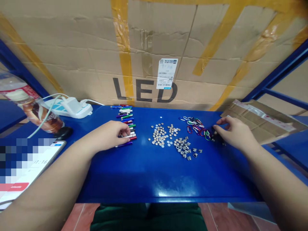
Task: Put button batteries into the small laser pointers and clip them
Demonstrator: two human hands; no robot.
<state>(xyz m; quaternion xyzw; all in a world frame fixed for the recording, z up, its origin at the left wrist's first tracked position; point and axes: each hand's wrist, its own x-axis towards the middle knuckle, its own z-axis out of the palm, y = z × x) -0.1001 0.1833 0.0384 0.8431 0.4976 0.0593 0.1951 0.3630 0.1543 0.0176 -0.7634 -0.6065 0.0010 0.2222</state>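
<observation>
My left hand (112, 136) rests over a column of small coloured metal tubes (127, 119), its fingers curled and the thumb closing on a silver tube (131, 135). Below that hand lies a purple tube (125, 145). At the right, my right hand (232, 131) has thumb and fingertips drawn near each other over small black parts (218, 137); what it pinches is blurred and cannot be made out. Coloured carabiners (196, 125) lie just left of it. Between my hands are many button cells (158, 136) and a pile of small silver metal pieces (183, 147).
A large cardboard box (91, 48) walls off the back of the blue table (149, 179). On the left stand a power strip (84, 110), a brown drink bottle (45, 117) and a phone (40, 170). Another carton (262, 118) sits at the right, beside blue metal posts.
</observation>
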